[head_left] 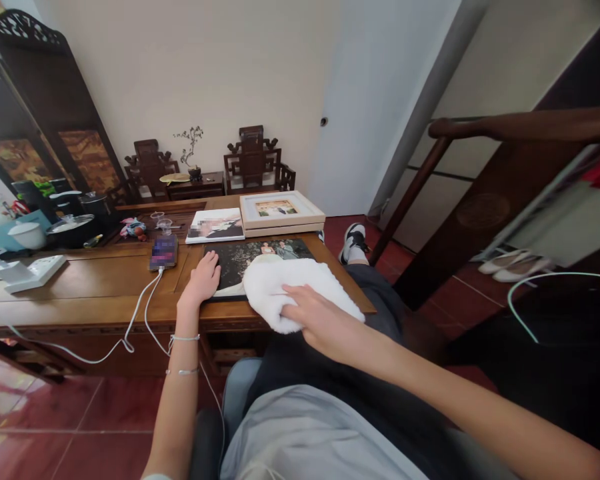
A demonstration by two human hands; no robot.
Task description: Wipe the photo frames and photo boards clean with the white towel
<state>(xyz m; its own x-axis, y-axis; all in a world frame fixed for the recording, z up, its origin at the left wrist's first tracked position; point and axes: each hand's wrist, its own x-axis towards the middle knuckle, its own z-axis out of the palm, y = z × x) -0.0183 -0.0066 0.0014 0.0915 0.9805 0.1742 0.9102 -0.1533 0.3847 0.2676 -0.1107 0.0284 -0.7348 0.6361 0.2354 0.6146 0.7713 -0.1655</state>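
Observation:
A dark photo print (260, 257) lies flat near the front edge of the wooden table (90, 287). My left hand (203, 280) rests flat on its left edge, fingers stretched out. My right hand (320, 320) presses a white fluffy cloth (290, 287) onto the right part of the print, fingers lying over the cloth and gripping its near end. The cloth hides much of the picture.
Behind the print lie a photo book (216, 225) and a stack of pale framed photos (280, 212). A phone (164, 252) with a white cable (140, 313) sits to the left. Bowls, pots and a power strip (33, 272) crowd the table's left. A dark railing (520, 127) stands right.

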